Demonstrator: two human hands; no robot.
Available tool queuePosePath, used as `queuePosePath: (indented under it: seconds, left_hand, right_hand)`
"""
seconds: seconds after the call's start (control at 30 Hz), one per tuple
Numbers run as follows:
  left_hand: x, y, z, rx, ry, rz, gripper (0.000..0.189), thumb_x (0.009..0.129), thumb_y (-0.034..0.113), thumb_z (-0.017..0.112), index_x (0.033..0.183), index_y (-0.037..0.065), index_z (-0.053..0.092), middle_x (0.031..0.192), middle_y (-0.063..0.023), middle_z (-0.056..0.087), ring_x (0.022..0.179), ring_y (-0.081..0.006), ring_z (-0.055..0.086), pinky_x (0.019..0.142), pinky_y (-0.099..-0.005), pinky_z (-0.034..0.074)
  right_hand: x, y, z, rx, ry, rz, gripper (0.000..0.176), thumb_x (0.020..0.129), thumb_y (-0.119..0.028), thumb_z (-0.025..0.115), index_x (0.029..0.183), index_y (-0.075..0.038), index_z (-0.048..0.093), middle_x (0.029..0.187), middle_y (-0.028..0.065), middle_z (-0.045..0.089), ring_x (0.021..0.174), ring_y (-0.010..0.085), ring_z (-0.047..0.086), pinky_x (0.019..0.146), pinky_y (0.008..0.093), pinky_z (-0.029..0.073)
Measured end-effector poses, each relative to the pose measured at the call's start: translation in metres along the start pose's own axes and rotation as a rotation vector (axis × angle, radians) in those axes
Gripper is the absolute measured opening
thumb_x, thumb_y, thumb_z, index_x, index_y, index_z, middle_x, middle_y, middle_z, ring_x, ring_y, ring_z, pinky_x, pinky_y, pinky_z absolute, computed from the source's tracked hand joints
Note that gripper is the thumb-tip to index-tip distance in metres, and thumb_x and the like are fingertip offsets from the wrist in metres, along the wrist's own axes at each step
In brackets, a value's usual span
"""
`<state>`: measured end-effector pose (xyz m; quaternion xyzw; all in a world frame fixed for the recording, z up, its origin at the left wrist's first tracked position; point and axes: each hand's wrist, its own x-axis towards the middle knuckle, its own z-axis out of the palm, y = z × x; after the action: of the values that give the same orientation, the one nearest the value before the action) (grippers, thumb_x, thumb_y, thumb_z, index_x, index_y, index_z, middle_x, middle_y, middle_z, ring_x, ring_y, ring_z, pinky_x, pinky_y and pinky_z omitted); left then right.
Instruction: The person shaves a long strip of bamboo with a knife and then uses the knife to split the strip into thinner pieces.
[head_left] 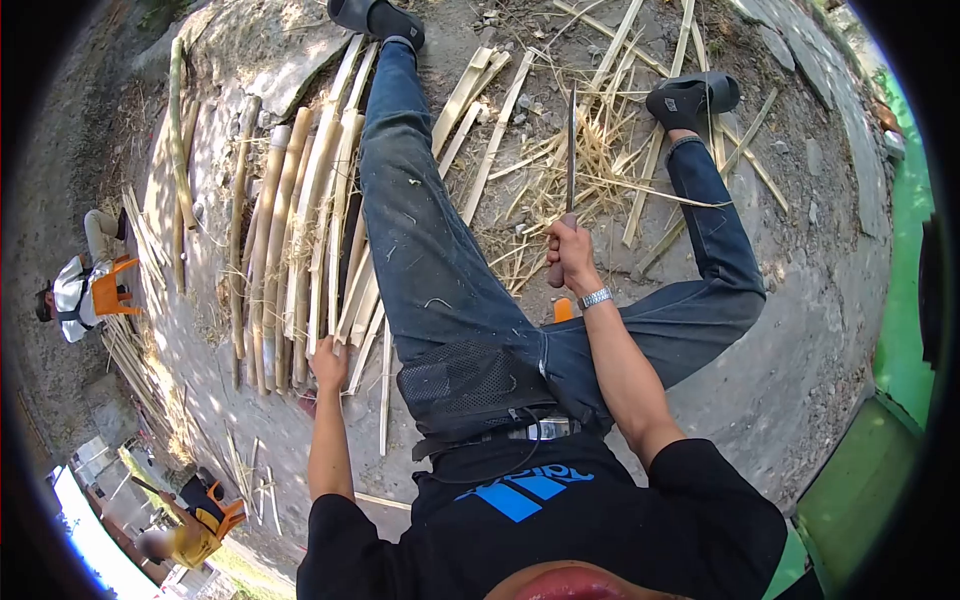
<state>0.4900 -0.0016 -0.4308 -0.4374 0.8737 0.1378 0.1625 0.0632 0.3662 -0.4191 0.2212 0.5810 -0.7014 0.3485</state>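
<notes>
My right hand [570, 252] is closed round the handle of a long, narrow-bladed knife [572, 150]. Its blade points away from me, between my legs. To my left, beside my leg, my left hand [328, 366] has its fingers closed at the near end of a split bamboo strip [318, 270]. That strip lies among a pile of bamboo; the exact grip is partly hidden by the fingers. Whole bamboo poles [265, 250] lie alongside it on the ground. Beyond the knife is a heap of thin bamboo shavings [600, 150].
Loose split strips [495, 140] lie between my feet. An orange seat edge [563, 309] shows under me. Two other people sit on orange chairs at the left, one in a white top [75, 290], one in yellow [195, 540]. A green surface [905, 290] stands at the right.
</notes>
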Motion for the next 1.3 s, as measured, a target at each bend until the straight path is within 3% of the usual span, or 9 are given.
queuePosePath:
  seconds: [0.17,0.4,0.6,0.67,0.73,0.87,0.93,1.13,1.3]
  left_hand:
    - [-0.026,-0.055,-0.09,0.014,0.728,-0.101,0.018,0.089,0.015,0.065,0.102,0.003,0.067,0.084,-0.0225,0.068,0.078,-0.0463,0.064,0.069,-0.0486,0.051]
    - [-0.051,0.035,-0.386,-0.16,1.64,0.018,0.03,0.102,0.026,0.062,0.097,-0.001,0.074,0.081,-0.0057,0.073,0.066,-0.0156,0.067,0.058,-0.031,0.053]
    - [-0.083,0.17,-0.579,-0.828,1.803,0.43,0.034,0.1,0.027,0.049,0.097,-0.006,0.057,0.073,-0.0089,0.063,0.054,-0.0158,0.051,0.049,-0.0292,0.041]
    - [-0.063,0.189,-0.62,-1.232,1.964,0.642,0.026,0.097,0.016,0.056,0.088,-0.009,0.055,0.076,-0.0179,0.063,0.062,-0.0266,0.065,0.05,-0.0354,0.056]
    - [-0.034,0.134,-0.676,-1.184,1.191,1.458,0.034,0.097,0.022,0.048,0.079,-0.007,0.05,0.071,-0.0133,0.058,0.054,-0.0263,0.056,0.046,-0.0366,0.051]
    - [-0.011,0.278,-0.602,-1.161,1.854,0.654,0.044,0.095,0.037,0.043,0.077,-0.003,0.05,0.063,-0.006,0.045,0.048,-0.0207,0.04,0.046,-0.0348,0.036]
    - [0.004,0.314,-0.562,-1.614,1.338,1.037,0.05,0.097,0.047,0.041,0.095,-0.002,0.053,0.061,-0.0036,0.042,0.049,-0.0147,0.037,0.047,-0.0308,0.029]
    - [0.051,0.444,-0.398,-1.688,0.89,0.884,0.087,0.093,0.082,0.016,0.101,0.003,0.053,0.06,0.0006,0.026,0.049,-0.0111,0.026,0.049,-0.029,0.019]
    - [0.091,0.495,-0.281,-1.705,0.683,0.927,0.078,0.098,0.075,0.032,0.107,0.0,0.05,0.063,0.0018,0.029,0.05,-0.0087,0.026,0.046,-0.0257,0.02]
  right_hand:
    - [0.002,-0.001,-0.003,-0.002,0.032,-0.017,0.02,0.084,-0.018,0.067,0.076,-0.003,0.058,0.058,0.0014,0.049,0.045,0.012,0.048,0.043,0.0303,0.041]
    - [-0.006,-0.007,0.005,-0.068,0.032,-0.084,0.018,0.08,-0.017,0.069,0.075,-0.002,0.06,0.057,0.0036,0.052,0.045,0.0138,0.052,0.041,0.0316,0.043]
    - [-0.005,-0.004,0.006,-0.12,-0.022,-0.102,0.017,0.086,-0.02,0.066,0.082,-0.004,0.061,0.061,-0.0008,0.047,0.047,0.0099,0.047,0.044,0.0282,0.041]
    - [-0.009,-0.008,0.007,-0.097,-0.039,-0.112,0.019,0.086,-0.02,0.067,0.082,-0.003,0.061,0.059,-0.0015,0.047,0.046,0.0095,0.046,0.043,0.0275,0.039]
    - [-0.015,-0.014,0.005,-0.123,-0.016,-0.123,0.019,0.086,-0.021,0.068,0.082,-0.003,0.061,0.059,-0.0016,0.047,0.045,0.0096,0.046,0.042,0.0276,0.039]
    - [-0.013,-0.015,0.003,-0.072,0.085,-0.164,0.019,0.083,-0.018,0.069,0.076,-0.002,0.062,0.056,0.0016,0.051,0.042,0.013,0.049,0.04,0.0308,0.039]
    - [-0.014,-0.017,-0.003,-0.056,0.092,-0.174,0.023,0.083,-0.021,0.07,0.074,-0.002,0.062,0.055,0.0025,0.052,0.043,0.0141,0.051,0.041,0.0315,0.04]
    - [-0.023,-0.023,-0.015,-0.316,0.216,-0.379,0.028,0.089,-0.026,0.071,0.074,-0.006,0.06,0.056,-0.0019,0.048,0.043,0.0095,0.046,0.041,0.0269,0.037]
    - [-0.055,-0.049,-0.018,-0.259,0.05,-0.347,0.058,0.1,-0.057,0.051,0.079,-0.002,0.054,0.055,0.0025,0.047,0.043,0.0107,0.045,0.041,0.0271,0.035]
